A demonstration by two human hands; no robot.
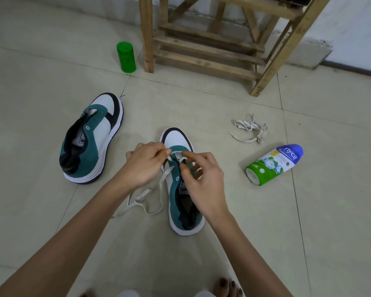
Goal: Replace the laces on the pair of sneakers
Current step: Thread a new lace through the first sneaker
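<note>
Sneaker stands mid-floor, toe away, so its eyelets face the person. Left hand pinches the lace at the toe-end eyelets. Right hand pinches it opposite, likely threading. Second sneaker, unlaced, waits left. Spare lace lies right.

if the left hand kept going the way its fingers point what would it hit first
The left hand points right, across the near sneaker. Already pinching the lace, it would probably meet the fingertips of the right hand first; depth is unclear.
</note>
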